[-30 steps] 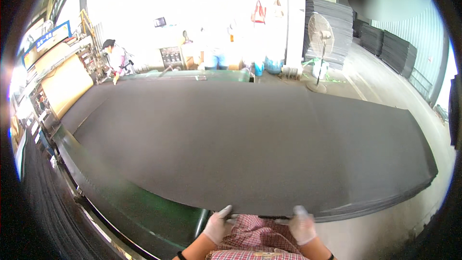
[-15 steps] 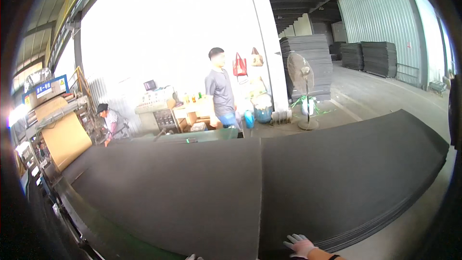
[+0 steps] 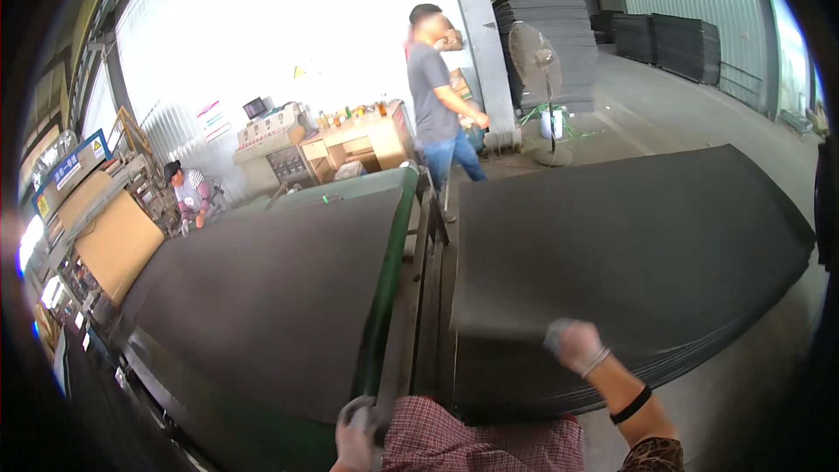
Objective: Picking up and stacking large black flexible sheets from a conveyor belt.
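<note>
My right hand, in a pale glove with grey fingertips, is at the near edge of the top sheet on a stack of large black sheets. Its fingers are smeared by motion, so their grip does not show. Low in the middle, my left hand, gloved the same way, is beside the near end of the green conveyor belt. Its fingers look bent but are blurred. Another wide black sheet lies on the belt, left of a gap with a metal frame.
A co-worker in a grey shirt stands beyond the gap. Another person leans over the belt's far left, by a machine with a tan roll. A control console, desk and standing fan are behind.
A gap has opened between the belt's sheet and the stack, baring the belt end. My right hand has moved farther over the stack; more of my left hand shows. The grey-shirted co-worker has moved right.
</note>
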The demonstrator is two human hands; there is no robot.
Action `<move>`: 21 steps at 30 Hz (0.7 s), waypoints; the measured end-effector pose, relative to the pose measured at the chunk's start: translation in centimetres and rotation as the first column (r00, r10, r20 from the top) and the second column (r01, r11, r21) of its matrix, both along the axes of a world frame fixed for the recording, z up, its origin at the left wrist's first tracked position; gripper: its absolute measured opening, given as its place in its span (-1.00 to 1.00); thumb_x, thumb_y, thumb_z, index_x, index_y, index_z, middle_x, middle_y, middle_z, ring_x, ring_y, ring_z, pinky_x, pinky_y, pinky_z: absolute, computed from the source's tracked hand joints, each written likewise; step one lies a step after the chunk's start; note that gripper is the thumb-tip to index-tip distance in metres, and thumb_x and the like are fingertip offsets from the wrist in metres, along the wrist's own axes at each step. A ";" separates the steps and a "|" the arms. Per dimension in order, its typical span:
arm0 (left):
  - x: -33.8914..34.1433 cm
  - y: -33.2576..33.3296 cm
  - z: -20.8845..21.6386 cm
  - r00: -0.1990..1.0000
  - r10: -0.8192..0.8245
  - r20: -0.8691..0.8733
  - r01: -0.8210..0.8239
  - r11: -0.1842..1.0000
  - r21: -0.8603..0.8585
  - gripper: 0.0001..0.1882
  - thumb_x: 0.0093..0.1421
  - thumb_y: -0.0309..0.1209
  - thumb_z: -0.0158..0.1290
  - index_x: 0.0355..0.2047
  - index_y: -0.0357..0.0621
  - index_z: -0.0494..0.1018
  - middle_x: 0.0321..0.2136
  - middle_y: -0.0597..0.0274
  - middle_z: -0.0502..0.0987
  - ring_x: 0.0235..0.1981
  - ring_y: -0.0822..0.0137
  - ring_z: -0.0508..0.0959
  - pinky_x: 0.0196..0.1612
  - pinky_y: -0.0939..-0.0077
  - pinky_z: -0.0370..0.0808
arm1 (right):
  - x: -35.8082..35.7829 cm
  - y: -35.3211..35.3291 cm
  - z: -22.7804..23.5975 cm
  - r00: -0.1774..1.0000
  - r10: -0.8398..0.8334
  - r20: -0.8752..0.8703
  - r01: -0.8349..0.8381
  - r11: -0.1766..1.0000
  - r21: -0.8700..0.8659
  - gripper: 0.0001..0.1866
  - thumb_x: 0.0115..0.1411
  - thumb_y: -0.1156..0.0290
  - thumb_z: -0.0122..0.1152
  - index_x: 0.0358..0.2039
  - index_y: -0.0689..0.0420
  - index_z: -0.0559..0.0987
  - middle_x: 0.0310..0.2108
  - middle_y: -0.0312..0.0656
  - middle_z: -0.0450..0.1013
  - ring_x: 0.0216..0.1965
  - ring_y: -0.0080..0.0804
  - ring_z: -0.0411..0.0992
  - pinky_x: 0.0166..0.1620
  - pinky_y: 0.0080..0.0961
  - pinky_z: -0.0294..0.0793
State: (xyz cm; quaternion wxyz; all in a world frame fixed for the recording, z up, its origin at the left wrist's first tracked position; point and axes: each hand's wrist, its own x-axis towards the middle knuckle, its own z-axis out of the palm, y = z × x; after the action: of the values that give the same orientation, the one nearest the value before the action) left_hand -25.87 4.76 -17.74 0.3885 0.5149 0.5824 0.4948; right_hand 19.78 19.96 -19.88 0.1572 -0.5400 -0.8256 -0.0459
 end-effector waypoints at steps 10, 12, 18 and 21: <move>19.0 11.0 -1.0 0.630 -0.375 0.679 0.503 0.864 0.011 -0.45 0.23 -0.34 0.05 0.20 -0.08 0.15 0.01 0.11 0.38 0.02 0.13 0.41 0.16 0.17 0.33 | -2.8 -12.2 0.4 0.936 0.148 -0.319 -0.135 0.989 0.063 -0.63 0.00 0.39 0.25 -0.13 0.15 0.52 0.01 0.01 0.38 0.08 -0.04 0.31 0.19 -0.22 0.24; 19.1 12.1 -2.0 0.837 -0.142 0.528 0.325 0.906 -0.272 -0.50 0.22 -0.30 0.05 0.15 -0.09 0.23 -0.04 0.15 0.43 -0.05 0.17 0.47 0.15 0.18 0.35 | -0.8 -16.3 -9.2 0.380 -0.503 -0.777 -0.060 0.824 -0.563 -0.44 0.11 0.17 0.20 0.09 0.13 0.36 0.08 -0.09 0.34 0.18 -0.11 0.21 0.19 -0.06 0.21; 18.8 9.0 4.8 0.930 -0.339 0.140 0.367 0.846 -0.387 -0.42 0.27 -0.22 -0.02 0.16 -0.39 0.17 0.07 0.12 0.38 0.04 0.29 0.42 0.10 0.36 0.36 | 14.8 -14.4 -10.4 -0.713 -0.388 -0.584 -0.148 0.898 -0.415 -0.15 0.14 -0.26 -0.12 0.25 0.11 0.15 0.22 -0.11 0.17 0.20 -0.09 0.15 0.23 -0.11 0.09; 16.4 10.0 0.3 0.936 -0.337 0.102 0.346 0.934 -0.088 -0.47 0.28 -0.23 -0.04 0.13 -0.36 0.22 0.05 0.13 0.40 0.06 0.34 0.40 0.12 0.43 0.32 | 15.3 -13.0 -8.0 -0.636 -0.187 -0.749 0.162 0.916 -0.366 -0.37 0.17 0.02 -0.01 0.12 0.23 0.33 0.10 -0.14 0.31 0.10 -0.18 0.26 0.13 -0.24 0.24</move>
State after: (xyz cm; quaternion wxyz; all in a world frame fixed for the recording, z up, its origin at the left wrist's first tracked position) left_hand -9.45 14.78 -17.43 0.5194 0.5657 0.4921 0.4100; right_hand 35.04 6.96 -27.84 0.7813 -0.4407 -0.1036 0.4297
